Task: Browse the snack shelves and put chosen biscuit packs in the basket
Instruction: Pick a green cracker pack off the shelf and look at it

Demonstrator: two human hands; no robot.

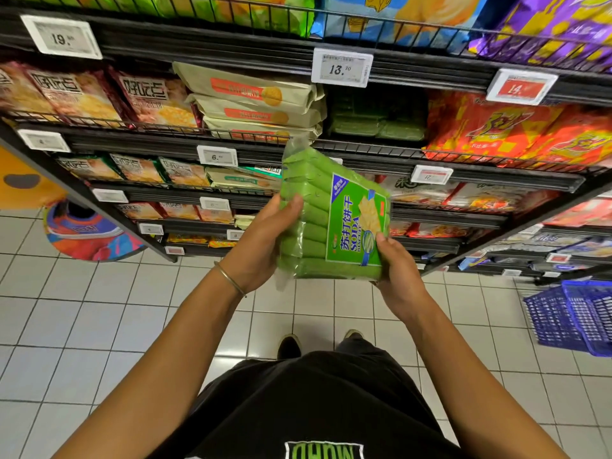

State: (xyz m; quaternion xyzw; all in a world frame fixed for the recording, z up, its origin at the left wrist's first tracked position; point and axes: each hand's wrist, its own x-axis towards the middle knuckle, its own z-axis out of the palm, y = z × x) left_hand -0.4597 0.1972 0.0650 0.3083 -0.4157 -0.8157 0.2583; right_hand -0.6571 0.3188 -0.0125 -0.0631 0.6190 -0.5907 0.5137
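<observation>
Head view: left hand [261,250] and right hand [397,273] hold the green biscuit pack [331,220] before the shelves [463,175], fingers [291,207] wrapped round its long sides; the basket [576,316] stands low to the pack's right, nearer the right hand.

Black wire-fronted shelves [149,145] carry the snacks: three cream biscuit packs [255,97] stacked flat, green soda biscuit packs [377,125] just beside them (further back, in shadow), then red-orange bags [490,127]. On the white tiled floor [99,326] stands a blue basket [563,319] at the right edge.
</observation>
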